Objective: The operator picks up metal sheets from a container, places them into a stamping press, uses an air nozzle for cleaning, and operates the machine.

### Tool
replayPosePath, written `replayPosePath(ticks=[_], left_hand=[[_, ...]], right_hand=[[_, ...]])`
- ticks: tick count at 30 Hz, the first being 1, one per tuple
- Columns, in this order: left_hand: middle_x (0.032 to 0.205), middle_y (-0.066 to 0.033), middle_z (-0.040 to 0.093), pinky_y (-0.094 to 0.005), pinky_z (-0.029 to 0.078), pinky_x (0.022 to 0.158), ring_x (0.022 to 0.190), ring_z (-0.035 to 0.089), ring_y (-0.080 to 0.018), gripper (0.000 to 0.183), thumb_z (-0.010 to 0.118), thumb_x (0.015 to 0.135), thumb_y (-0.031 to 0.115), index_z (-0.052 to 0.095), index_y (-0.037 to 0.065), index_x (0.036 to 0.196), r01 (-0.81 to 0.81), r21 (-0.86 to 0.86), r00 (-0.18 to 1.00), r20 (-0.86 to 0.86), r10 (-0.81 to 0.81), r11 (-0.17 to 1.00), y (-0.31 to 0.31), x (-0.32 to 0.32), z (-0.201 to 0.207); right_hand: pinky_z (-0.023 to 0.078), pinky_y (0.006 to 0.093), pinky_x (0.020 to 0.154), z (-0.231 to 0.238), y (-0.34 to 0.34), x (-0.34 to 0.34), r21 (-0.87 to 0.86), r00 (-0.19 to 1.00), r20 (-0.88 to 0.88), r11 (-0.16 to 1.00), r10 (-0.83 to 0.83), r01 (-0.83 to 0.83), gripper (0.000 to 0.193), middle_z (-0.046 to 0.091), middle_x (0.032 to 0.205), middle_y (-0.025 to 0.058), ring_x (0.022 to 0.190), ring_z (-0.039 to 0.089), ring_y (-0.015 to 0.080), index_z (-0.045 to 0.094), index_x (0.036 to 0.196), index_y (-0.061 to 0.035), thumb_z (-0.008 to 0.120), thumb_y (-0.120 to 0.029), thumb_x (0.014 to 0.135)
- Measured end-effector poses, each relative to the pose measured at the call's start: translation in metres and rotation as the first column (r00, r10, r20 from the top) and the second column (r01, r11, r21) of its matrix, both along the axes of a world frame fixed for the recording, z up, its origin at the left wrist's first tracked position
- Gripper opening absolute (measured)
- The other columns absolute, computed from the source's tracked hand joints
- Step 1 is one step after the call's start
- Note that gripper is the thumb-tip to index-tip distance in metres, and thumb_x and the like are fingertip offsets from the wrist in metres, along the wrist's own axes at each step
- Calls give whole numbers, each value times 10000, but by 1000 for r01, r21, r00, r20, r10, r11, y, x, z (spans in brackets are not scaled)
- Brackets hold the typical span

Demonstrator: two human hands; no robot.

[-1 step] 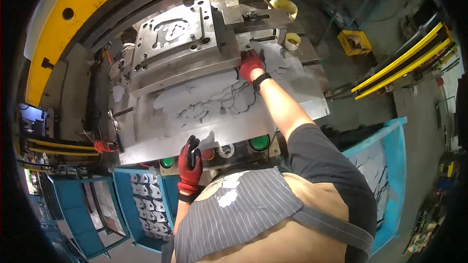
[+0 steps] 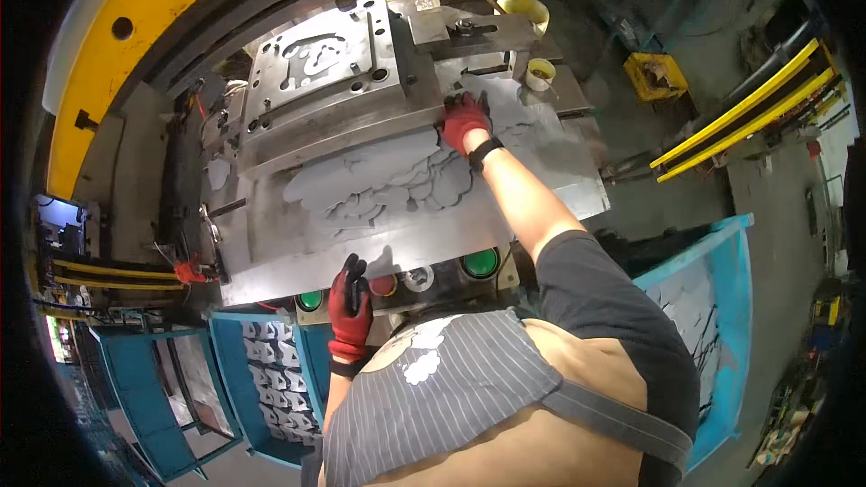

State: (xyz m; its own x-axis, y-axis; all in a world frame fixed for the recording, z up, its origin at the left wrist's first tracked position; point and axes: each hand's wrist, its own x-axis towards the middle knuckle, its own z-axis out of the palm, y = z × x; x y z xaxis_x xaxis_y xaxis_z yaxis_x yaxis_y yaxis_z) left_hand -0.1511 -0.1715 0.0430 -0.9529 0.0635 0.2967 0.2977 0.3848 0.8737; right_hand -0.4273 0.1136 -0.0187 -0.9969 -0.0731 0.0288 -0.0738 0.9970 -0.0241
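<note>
My right hand (image 2: 466, 119), in a red glove with black fingertips, reaches far over the metal press bed (image 2: 262, 252). Its spread fingers lie on flat grey metal pieces (image 2: 501, 101) beside the steel die block (image 2: 397, 117); whether they pinch a piece is hidden. More thin, overlapping grey cut pieces (image 2: 397, 180) are spread across the bed in front of the die. My left hand (image 2: 350, 307), gloved alike, is at the bed's front edge near a red button (image 2: 383, 286). Its fingers point forward, slightly bent, and nothing shows in them.
Green buttons (image 2: 480, 262) sit on the front panel. A blue bin (image 2: 221, 370) of cut pieces stands at left, another blue bin (image 2: 741, 307) at right. A small yellow cup (image 2: 540, 75) rests right of the die. The yellow press frame (image 2: 99, 63) rises at left.
My left hand has shifted very slightly, its thumb and fingers now closer together. My right hand stays in place on the metal pieces.
</note>
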Motion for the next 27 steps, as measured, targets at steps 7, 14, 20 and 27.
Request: replayPosePath(ticks=[7, 14, 20, 27], left_hand=[[1131, -147, 530, -292, 410, 856, 1039, 530, -221, 440, 454, 779, -52, 431, -9, 1216, -10, -45, 996, 89, 14, 999, -14, 13, -20], [1097, -147, 551, -300, 411, 849, 988, 555, -240, 430, 484, 772, -55, 448, -5, 1197, 90, -39, 996, -4, -91, 995, 14, -14, 1], [1127, -147, 538, -293, 396, 866, 1007, 547, -227, 423, 492, 779, -57, 441, -6, 1196, 194, -151, 981, -1, -197, 969, 28, -27, 8], [1109, -154, 539, -324, 404, 857, 999, 534, -270, 462, 563, 732, -26, 458, 13, 1180, 183, -72, 983, -12, -184, 981, 16, -24, -32]], right_hand=[[104, 542, 1029, 22, 27, 97, -153, 984, -120, 977, 132, -150, 480, 347, 1338, 87, 1273, 214, 337, 450, 1219, -137, 518, -265, 761], [288, 397, 979, 8, 65, 173, -796, 881, -113, 572, -459, 196, 586, 370, 1282, 204, 1195, 338, 358, 369, 1239, -23, 593, -282, 764], [285, 341, 987, -21, 85, 157, -958, 767, 202, 41, -609, 284, 909, 328, 1303, 255, 1215, 336, 313, 229, 1278, 100, 679, -422, 685], [401, 378, 903, 3, 89, 114, -745, 743, 301, 338, -598, 575, 951, 440, 1199, 262, 1132, 432, 337, 361, 1189, 121, 754, -463, 550]])
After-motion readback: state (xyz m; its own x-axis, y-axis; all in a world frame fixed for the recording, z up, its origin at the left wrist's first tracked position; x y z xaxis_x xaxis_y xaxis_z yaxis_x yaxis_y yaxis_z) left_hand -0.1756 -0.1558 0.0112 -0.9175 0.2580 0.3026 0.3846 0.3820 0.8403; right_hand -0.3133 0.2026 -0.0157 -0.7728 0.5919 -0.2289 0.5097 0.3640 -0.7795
